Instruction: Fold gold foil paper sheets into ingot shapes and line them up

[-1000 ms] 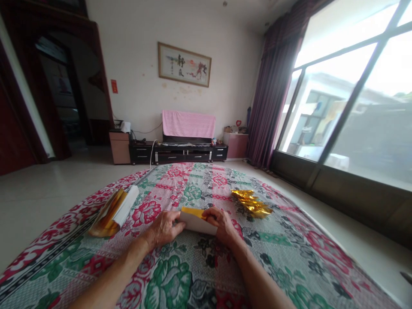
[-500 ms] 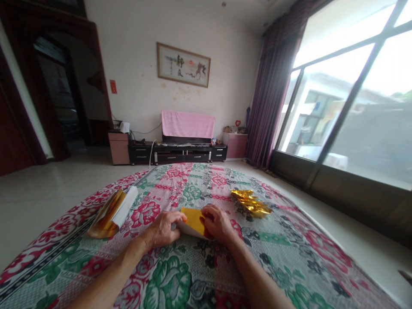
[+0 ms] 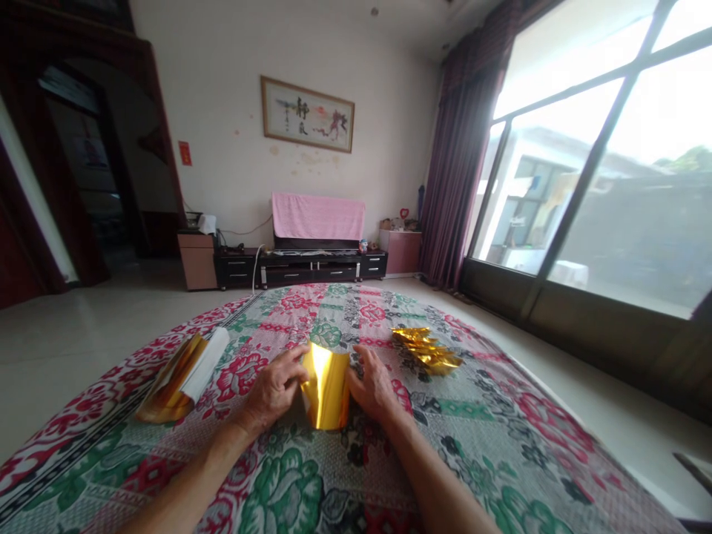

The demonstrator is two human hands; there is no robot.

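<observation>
A sheet of shiny gold foil paper [image 3: 327, 393] is curved upright between my two hands, just above the patterned cloth. My left hand [image 3: 277, 389] pinches its left edge between thumb and fingers. On the opposite edge, my right hand [image 3: 375, 386] grips the sheet with the thumb against its side; the fingertips behind are partly hidden. To the right lie several folded gold foil pieces [image 3: 428, 350], nested in a row. At the left rests a curled stack of gold paper [image 3: 175, 382] with a white outer sheet, apart from my left hand.
The round table's floral cloth [image 3: 289, 486] spreads under everything. Beyond stand a low black cabinet [image 3: 311, 271] and a pink cloth [image 3: 318, 215] draped over something. A purple curtain [image 3: 456, 178] and large window are at the right.
The foil paper has turned from lying low with its matt yellow face showing to standing curved with its shiny gold face towards me. My hands have shifted slightly left with the view.
</observation>
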